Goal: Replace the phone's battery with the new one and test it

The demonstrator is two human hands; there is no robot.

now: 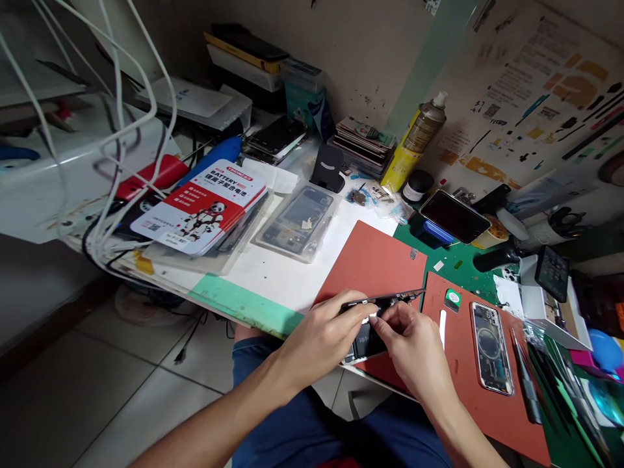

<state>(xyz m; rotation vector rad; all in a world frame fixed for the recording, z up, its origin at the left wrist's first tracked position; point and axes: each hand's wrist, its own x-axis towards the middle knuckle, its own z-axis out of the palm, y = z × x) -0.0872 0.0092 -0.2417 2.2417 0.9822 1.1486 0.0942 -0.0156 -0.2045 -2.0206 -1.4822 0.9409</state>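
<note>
My left hand [325, 331] is closed on the raised edge of an opened phone [385, 301], which is held on edge over a red work mat [375, 260] at the desk's front. My right hand [409, 341] is pinched against the phone's dark inside, next to the left fingers. What the right fingertips hold is too small to make out. A phone back cover [491, 348] with a round ring lies face up on a second red mat [463, 377], to the right of my right hand.
A red-and-white battery box [202, 205] and a clear phone case [297, 221] lie at the left. A spray can [414, 140], a small black jar [416, 185] and a dark phone [453, 214] stand behind. Tools [550, 383] line the right edge. White cables [117, 130] hang at left.
</note>
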